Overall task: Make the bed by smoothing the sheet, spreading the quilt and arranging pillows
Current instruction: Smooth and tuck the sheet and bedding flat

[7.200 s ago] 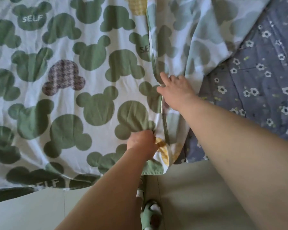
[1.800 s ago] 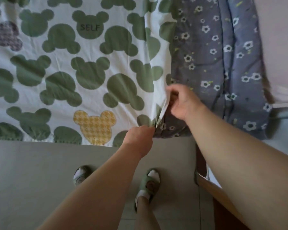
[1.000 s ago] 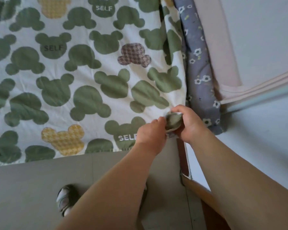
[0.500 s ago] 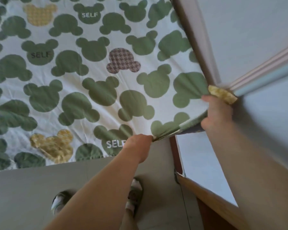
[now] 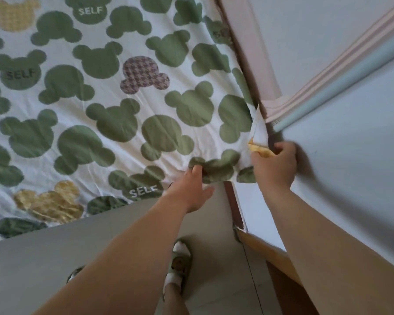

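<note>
From the head view, your right hand (image 5: 273, 164) is clenched on the quilt (image 5: 114, 92) at its corner, hard by the wall (image 5: 350, 160). Your left hand (image 5: 191, 189) lies released, fingers spread flat on the quilt's near edge just beside it. The quilt, white with green bear heads, covers the bed up to that corner. Below, your slipper (image 5: 180, 262) stands on the floor (image 5: 32, 258).
</note>
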Demonstrator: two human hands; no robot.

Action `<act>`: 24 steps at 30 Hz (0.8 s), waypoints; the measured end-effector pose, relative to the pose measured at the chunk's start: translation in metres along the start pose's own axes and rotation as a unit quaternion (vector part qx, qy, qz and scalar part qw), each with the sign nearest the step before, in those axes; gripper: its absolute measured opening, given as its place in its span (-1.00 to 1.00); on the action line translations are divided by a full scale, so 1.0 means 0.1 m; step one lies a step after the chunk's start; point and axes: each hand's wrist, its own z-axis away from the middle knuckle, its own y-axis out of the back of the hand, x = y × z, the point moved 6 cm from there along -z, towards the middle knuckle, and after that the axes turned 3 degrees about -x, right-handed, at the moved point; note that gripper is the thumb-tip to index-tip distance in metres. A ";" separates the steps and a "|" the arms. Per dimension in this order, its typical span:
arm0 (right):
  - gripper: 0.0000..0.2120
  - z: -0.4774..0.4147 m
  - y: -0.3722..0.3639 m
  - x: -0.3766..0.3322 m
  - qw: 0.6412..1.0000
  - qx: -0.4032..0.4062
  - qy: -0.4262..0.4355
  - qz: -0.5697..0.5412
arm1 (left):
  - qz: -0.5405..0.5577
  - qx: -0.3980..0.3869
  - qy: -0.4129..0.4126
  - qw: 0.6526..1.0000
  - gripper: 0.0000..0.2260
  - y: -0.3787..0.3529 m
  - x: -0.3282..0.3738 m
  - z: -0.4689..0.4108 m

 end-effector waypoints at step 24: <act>-0.71 -0.18 -0.17 -0.31 0.922 -0.040 0.161 0.350 | -0.088 0.095 -0.039 0.991 -0.45 0.35 0.29 -0.19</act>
